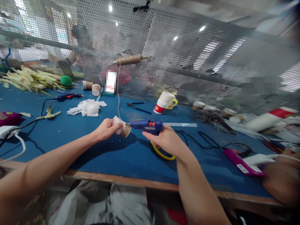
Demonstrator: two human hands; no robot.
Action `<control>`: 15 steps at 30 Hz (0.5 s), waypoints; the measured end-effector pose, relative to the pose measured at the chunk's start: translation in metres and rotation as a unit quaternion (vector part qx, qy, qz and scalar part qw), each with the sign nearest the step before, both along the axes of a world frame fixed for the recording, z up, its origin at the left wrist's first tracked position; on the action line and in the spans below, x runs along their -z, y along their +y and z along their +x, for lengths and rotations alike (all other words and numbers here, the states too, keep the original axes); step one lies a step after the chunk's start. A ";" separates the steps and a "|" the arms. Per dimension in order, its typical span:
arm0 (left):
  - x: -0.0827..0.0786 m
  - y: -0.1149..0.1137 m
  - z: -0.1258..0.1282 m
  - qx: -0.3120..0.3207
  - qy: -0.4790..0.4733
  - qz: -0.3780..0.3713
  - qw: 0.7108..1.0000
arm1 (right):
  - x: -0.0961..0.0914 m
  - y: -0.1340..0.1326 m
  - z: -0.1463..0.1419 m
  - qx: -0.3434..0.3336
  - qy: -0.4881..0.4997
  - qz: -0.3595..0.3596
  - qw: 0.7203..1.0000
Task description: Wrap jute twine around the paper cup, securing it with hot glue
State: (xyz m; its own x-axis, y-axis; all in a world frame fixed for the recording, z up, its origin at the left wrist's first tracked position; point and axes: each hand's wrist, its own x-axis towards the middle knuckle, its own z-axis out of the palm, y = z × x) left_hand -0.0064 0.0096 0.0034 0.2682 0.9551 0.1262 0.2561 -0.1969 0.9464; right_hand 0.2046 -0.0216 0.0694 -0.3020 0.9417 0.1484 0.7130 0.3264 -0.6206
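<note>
My left hand (107,128) is closed round a small white paper cup (117,121), tilted above the blue table. Brown twine (126,131) wraps part of the cup. My right hand (165,140) grips a blue hot glue gun (147,125), with a clear glue stick (185,124) poking out of its back. Its nozzle points left and meets the cup's side, or nearly so; I cannot tell which. From the cup a strand of twine (118,93) runs up to a twine roll (128,59) at the mesh screen. Yellow scissor handles (161,153) show under my right hand.
Behind are pliers (139,107), stacked paper cups (165,101), white tissue (87,107), twine-wrapped cups (96,89) and a second glue gun (67,97). Pale husks (30,78) lie far left. A purple power strip (243,162) and cords are right, near another person's arm (281,175).
</note>
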 end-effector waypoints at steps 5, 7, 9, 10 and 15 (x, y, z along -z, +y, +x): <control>0.000 0.000 0.001 -0.004 -0.001 -0.009 1.000 | 0.001 -0.002 0.002 -0.002 -0.006 -0.029 1.000; 0.000 0.000 0.001 -0.009 -0.002 -0.008 1.000 | 0.002 -0.002 0.002 -0.013 -0.009 -0.038 0.999; 0.000 0.000 0.001 -0.010 -0.006 -0.005 1.000 | 0.002 -0.002 0.002 -0.019 -0.010 -0.033 0.999; -0.001 0.000 0.000 -0.010 -0.007 -0.004 1.000 | 0.001 -0.002 0.002 -0.016 -0.010 -0.026 0.999; 0.001 0.001 0.000 -0.003 -0.006 -0.001 1.000 | 0.000 -0.001 0.000 -0.002 -0.013 0.014 1.000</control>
